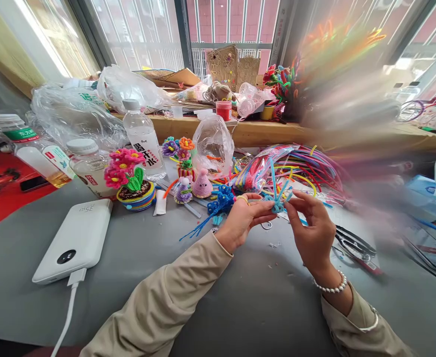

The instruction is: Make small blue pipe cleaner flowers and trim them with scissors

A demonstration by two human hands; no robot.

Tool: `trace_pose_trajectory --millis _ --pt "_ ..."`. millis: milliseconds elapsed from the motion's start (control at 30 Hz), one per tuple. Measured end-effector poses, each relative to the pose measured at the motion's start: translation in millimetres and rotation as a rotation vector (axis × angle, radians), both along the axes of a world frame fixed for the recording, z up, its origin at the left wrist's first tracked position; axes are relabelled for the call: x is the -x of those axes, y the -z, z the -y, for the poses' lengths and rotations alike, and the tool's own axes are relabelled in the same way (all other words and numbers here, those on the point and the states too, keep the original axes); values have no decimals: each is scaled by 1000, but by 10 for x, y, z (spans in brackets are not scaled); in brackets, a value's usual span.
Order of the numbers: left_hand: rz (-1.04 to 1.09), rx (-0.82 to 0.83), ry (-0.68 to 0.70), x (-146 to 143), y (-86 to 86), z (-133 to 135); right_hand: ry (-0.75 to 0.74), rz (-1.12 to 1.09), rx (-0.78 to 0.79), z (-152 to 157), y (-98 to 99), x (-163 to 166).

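Both my hands meet above the grey table (247,297) and pinch a small light-blue pipe-cleaner bundle (278,196) whose ends stick up and fan out. My left hand (242,218), a ring on one finger, has its fingers closed on the bundle's left side. My right hand (310,225), with a pearl bracelet at the wrist, grips the bundle's right side with thumb and fingers. Just left of my left hand a darker blue pipe-cleaner piece (219,203) lies on the table.
A white power bank (76,238) with its cable lies at left. Behind it stand water bottles (143,139), a pipe-cleaner flower pot (132,181) and small knitted figures (202,184). A heap of coloured pipe cleaners (295,166) is behind my hands; scissors (355,245) at right.
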State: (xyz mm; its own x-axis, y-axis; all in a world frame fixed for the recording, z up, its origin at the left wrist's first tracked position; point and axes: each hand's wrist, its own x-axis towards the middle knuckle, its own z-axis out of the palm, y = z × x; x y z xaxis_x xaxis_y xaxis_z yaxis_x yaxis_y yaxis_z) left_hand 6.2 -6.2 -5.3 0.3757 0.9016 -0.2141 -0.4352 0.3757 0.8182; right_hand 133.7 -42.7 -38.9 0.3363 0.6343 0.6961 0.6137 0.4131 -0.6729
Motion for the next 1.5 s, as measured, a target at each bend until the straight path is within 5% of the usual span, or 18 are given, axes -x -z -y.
trace_pose_trajectory --millis 267,800,1200,1500 --pt "-22 -21 9 1 17 -2 0 245 -76 15 -66 -21" --pt "-26 -26 7 16 -15 1 -36 324 -62 22 -33 -42" --pt "-47 -11 23 16 -53 2 -274 -169 267 -33 -101 -82" --pt "-39 -61 -31 -16 4 -10 -339 -376 328 -63 -41 -59"
